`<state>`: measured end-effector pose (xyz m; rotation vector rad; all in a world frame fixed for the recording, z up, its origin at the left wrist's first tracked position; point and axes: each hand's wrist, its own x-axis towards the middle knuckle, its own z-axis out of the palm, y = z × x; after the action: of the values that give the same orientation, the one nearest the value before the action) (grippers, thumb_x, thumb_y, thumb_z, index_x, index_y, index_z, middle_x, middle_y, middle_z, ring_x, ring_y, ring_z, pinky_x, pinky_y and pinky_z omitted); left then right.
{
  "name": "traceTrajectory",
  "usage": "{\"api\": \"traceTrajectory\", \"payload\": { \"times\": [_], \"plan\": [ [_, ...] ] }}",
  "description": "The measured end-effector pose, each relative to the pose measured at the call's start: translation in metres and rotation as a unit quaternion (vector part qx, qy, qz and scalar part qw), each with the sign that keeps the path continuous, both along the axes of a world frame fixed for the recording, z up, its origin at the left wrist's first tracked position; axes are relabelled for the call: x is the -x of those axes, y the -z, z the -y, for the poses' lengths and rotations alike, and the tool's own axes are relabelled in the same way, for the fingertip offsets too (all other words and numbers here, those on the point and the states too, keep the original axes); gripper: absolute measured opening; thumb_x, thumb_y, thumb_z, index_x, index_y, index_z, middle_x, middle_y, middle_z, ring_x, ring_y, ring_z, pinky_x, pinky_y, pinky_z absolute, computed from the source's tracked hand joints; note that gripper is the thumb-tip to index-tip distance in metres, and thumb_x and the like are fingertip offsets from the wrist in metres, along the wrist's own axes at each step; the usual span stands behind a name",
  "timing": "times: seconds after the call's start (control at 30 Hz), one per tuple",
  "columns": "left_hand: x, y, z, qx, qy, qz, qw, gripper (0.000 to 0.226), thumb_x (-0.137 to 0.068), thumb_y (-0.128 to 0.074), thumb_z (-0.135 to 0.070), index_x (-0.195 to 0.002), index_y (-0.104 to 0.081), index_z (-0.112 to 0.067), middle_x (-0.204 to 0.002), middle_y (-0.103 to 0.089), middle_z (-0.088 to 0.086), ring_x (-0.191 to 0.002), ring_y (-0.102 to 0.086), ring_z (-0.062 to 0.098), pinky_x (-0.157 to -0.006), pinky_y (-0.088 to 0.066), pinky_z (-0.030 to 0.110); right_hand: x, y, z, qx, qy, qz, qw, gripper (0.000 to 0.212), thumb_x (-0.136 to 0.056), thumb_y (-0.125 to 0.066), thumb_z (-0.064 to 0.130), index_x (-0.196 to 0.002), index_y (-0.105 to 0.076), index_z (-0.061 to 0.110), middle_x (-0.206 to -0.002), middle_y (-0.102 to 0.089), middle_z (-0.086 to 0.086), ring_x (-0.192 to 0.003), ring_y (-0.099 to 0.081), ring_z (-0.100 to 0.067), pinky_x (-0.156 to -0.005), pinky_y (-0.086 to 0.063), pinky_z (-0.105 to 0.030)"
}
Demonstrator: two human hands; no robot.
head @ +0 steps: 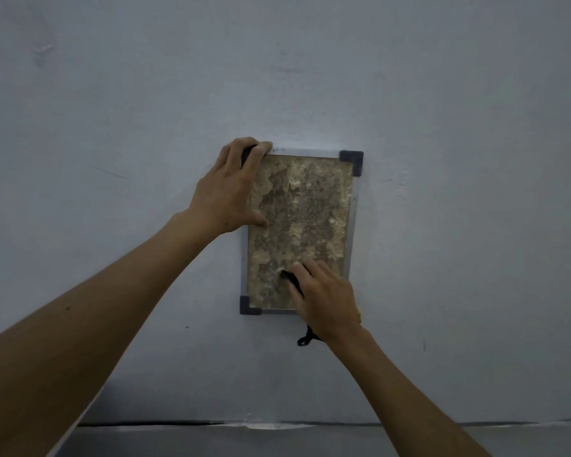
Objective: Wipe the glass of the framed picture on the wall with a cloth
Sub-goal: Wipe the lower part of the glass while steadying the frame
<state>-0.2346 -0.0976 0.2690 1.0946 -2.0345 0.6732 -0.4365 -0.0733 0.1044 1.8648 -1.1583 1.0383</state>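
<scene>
A small framed picture (pixel 304 206) hangs on the pale wall, its glass mottled brown and beige, with dark corner pieces on a thin grey frame. My left hand (pixel 231 189) grips the frame's upper left corner, fingers curled over the top edge and thumb on the glass. My right hand (pixel 323 295) presses a dark cloth (pixel 290 279) against the lower right part of the glass. Most of the cloth is hidden under the hand; a dark strand (pixel 305 338) hangs below the wrist. The frame's lower right corner is covered by my hand.
The bare bluish-white wall (pixel 442 127) fills the view around the picture. A dark horizontal seam (pixel 178 423) runs along the bottom where the wall meets a grey surface.
</scene>
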Motion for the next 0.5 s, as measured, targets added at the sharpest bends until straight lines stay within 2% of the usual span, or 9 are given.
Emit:
{"api": "traceTrajectory", "payload": {
  "times": [0.1, 0.2, 0.5],
  "plan": [
    [0.002, -0.001, -0.003, -0.003, -0.006, 0.000, 1.000, 0.129, -0.051, -0.095, -0.049, -0.155, -0.024, -0.021, -0.151, -0.025, 0.005, -0.141, -0.025, 0.025, -0.080, -0.055, 0.044, 0.000, -0.017, 0.000, 0.015, -0.004, 0.022, 1.000, 0.015, -0.090, -0.072, 0.025, -0.097, -0.062, 0.017, -0.093, -0.061, 0.002, -0.080, -0.059, -0.016, -0.050, -0.032, -0.021],
    [0.004, -0.002, -0.005, -0.003, -0.013, 0.001, 1.000, 0.129, -0.050, -0.095, -0.049, -0.155, -0.024, -0.021, -0.150, -0.026, 0.005, -0.140, -0.026, 0.026, -0.080, -0.056, 0.048, 0.002, -0.033, 0.003, 0.016, 0.007, 0.052, 0.998, 0.016, -0.097, -0.063, 0.029, -0.107, -0.061, 0.017, -0.097, -0.060, 0.002, -0.085, -0.059, -0.016, -0.047, -0.043, -0.026],
    [0.010, -0.002, -0.010, -0.007, -0.044, -0.001, 0.999, 0.129, -0.049, -0.096, -0.048, -0.154, -0.025, -0.022, -0.149, -0.026, 0.006, -0.139, -0.028, 0.027, -0.078, -0.058, 0.053, 0.007, -0.001, 0.006, -0.037, -0.041, -0.013, 0.998, 0.013, -0.093, -0.069, 0.021, -0.105, -0.064, 0.019, -0.101, -0.064, 0.003, -0.090, -0.061, -0.016, -0.049, -0.046, -0.026]
  ]
}}
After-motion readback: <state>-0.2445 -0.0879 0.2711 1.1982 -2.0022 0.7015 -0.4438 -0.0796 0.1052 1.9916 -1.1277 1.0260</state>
